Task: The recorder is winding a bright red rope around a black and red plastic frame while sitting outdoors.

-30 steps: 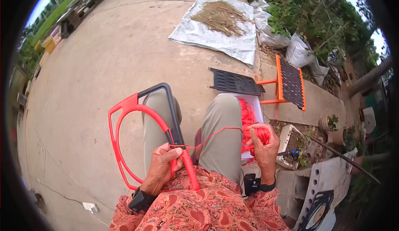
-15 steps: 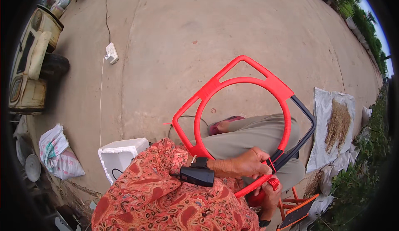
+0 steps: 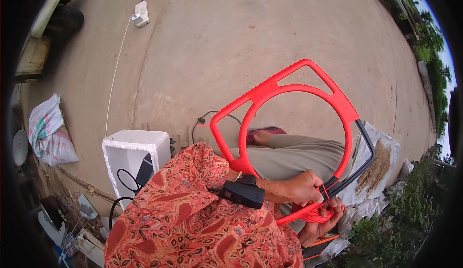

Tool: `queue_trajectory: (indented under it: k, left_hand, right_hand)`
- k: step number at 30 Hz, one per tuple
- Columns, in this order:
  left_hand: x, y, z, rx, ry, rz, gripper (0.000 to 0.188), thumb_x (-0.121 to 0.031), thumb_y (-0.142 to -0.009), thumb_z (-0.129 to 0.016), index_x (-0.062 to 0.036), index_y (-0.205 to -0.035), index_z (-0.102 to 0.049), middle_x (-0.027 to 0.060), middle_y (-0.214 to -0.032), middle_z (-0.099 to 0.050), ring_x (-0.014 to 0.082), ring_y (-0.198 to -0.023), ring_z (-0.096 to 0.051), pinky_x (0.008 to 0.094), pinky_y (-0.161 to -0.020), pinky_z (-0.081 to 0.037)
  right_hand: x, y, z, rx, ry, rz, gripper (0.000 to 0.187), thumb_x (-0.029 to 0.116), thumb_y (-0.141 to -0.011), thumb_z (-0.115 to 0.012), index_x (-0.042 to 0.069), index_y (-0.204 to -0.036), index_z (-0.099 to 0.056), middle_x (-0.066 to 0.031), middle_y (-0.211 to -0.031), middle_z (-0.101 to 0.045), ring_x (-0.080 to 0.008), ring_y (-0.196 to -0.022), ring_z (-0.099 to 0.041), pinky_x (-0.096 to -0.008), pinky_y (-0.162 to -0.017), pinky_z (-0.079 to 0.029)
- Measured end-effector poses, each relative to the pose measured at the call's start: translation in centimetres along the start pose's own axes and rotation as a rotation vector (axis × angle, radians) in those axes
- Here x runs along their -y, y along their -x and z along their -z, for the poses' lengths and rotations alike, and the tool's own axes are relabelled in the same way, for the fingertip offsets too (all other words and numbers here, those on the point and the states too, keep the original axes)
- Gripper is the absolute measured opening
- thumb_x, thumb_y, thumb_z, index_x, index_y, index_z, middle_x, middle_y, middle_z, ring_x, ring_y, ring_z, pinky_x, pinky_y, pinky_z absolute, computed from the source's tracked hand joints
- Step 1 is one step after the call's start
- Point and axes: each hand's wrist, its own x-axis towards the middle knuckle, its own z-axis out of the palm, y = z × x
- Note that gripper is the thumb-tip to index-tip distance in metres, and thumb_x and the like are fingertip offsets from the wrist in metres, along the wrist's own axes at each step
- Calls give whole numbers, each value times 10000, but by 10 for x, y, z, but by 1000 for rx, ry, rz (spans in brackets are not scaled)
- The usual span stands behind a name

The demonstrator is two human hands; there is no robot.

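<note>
A large frame, a round ring inside an angular outer rim, leans over my lap. Red cord covers most of it, and a bare black section shows on the right. My left hand is closed around the frame where the red wrapping meets the bare black part, with a red strand crossing there. Just below it, my right hand is closed on a bundle of red cord; part of that hand is hidden behind the frame and cord.
A white foam box with black cable and a dark object stands left of me. Beyond are a stuffed sack and a power strip on concrete. To the right lies a pale sheet with dried plant matter, beside bushes.
The view has shifted, and the frame sits a little further right and is tilted differently. My right hand has come up and right with the cord bundle, closer to the black section.
</note>
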Motion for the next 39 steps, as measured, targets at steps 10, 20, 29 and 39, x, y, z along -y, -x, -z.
queue_trajectory:
  k: [10, 20, 29, 39]
  left_hand:
    - [2, -9, -4, 4, 29, -26, 74, -46, -765, -633, 2, -721, -597, 43, -529, -576, 98, -390, -499, 246, -332, -332]
    - [18, 6, -2, 62, -103, 221, 120, -125, -864, -645, -32, -804, -597, -3, -588, -563, 41, -427, -481, 187, -343, -300]
    - [10, 1, -19, 52, -216, 360, 136, -125, -871, -658, -21, -817, -590, 0, -570, -537, 40, -432, -458, 192, -367, -298]
    - [14, -4, -9, 44, -196, 425, 143, -36, -850, -676, -2, -948, -579, 109, -789, -657, 113, -507, -573, 200, -381, -379]
  right_hand:
    - [6, -1, -23, 154, 358, -136, 181, 146, -972, -496, 120, -830, -387, 54, -606, -333, -37, -497, -339, -198, -401, -323]
    - [5, 28, -6, 92, 461, -161, 207, 159, -864, -579, 123, -781, -393, 32, -543, -323, -75, -418, -322, -238, -365, -326]
    - [4, 41, 23, 39, 253, -226, 128, 105, -863, -562, 88, -846, -436, 15, -544, -338, -81, -440, -323, -246, -394, -320]
    - [-8, 51, 35, 74, 164, -218, 194, 176, -898, -630, 85, -867, -462, 47, -631, -412, -50, -523, -378, -213, -478, -341]
